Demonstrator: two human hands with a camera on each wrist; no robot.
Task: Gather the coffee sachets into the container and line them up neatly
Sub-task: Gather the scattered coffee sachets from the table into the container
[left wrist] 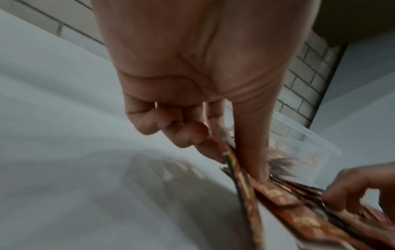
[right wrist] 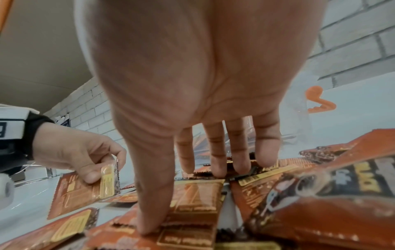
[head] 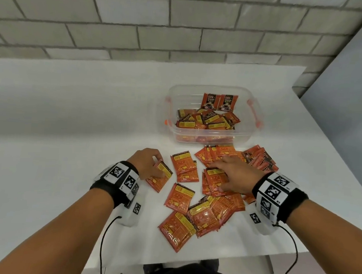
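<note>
On the white counter [head: 71,113], from my head view, my left hand [head: 147,162] pinches one sachet [head: 159,177], its edge lifted. My right hand [head: 235,176] lies flat, fingers spread, on the loose sachets [head: 192,218]; the clear container [head: 209,136] behind holds more.

Left wrist view: my thumb [left wrist: 250,143] and fingers clamp that sachet's edge, blurred.

Right wrist view: straight fingers [right wrist: 215,152] press the pile.

Orange-red coffee sachets [head: 179,199] with yellow label panels and dark serrated ends are showing across the white table [head: 60,119]. At one o'clock, the clear container [head: 209,136] is showing orange clips [head: 255,114]. Two upright sachets [head: 219,102] are displaying black-and-orange fronts. Black-and-white checkered wristbands [head: 120,178] are showing.
</note>
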